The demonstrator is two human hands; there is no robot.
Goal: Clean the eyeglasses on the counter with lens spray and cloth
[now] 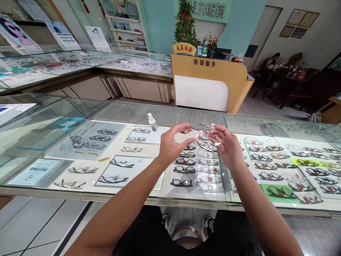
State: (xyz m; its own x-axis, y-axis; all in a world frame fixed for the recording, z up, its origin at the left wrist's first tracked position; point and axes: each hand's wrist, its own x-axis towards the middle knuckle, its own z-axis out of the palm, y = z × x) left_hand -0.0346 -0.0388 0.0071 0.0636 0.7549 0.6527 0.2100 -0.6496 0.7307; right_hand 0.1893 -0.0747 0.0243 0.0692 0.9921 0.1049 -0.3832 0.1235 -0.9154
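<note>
A pair of thin-framed eyeglasses (198, 126) is held up over the glass display case (117, 110). My left hand (172, 140) pinches one side of it between thumb and fingers. On the other side, my right hand (225, 144) grips it with bent fingers. Small tags or stickers show on the frame, though its fine parts blur into the eyeglasses behind. Below my hands, under the glass, lie rows of eyeglasses, among them a black pair (181, 182).
A small white spray bottle (152, 122) stands left of my hands. More eyeglasses fill the case to the left and right. Beyond is a wooden cashier counter (213, 65) with a potted plant (185, 25). A person (273, 60) sits at the far right back.
</note>
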